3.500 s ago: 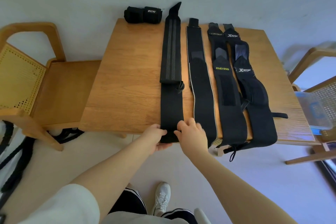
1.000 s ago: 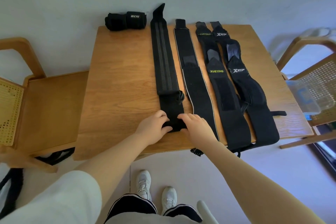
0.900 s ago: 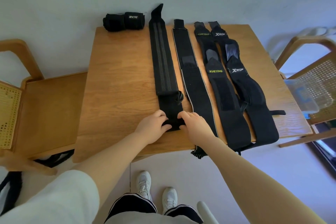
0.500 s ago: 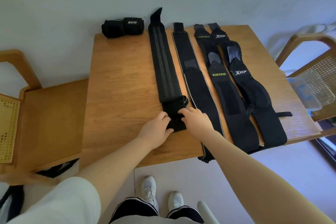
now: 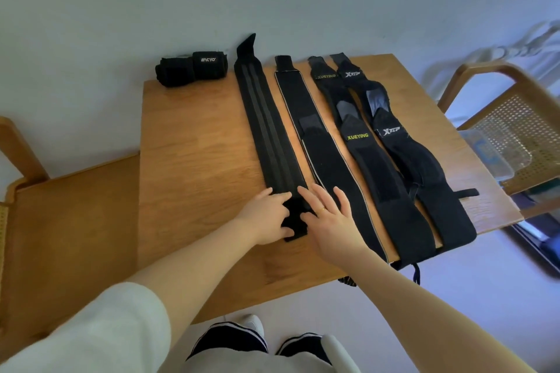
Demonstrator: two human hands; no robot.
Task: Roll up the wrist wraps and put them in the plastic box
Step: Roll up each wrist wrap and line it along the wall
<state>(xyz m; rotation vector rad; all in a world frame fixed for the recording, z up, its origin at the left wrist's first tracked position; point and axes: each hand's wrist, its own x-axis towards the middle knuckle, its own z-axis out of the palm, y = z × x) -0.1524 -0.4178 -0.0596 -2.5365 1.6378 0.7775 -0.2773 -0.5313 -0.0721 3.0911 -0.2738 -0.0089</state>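
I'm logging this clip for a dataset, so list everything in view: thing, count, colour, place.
striped wrist wrap: 1, black with grey stripes, leftmost flat wrap, near end rolled under the hands
plain wrist wrap: 1, black with pale edging, flat, second from the left
XUEYING wrist wrap: 1, black with yellow lettering, flat, third
XTEP wrist wrap: 1, black with white lettering, flat, rightmost
rolled wrist wraps: a rolled bundle, black, table's far left corner
table: 1, wood, centre
plastic box: 1, clear with blue, on the right chair
chairs: 2, wood and cane, one at each side
shoes: only partly seen, white, on the floor below
left hand: 1, grips the roll
right hand: 1, fingers spread beside the roll
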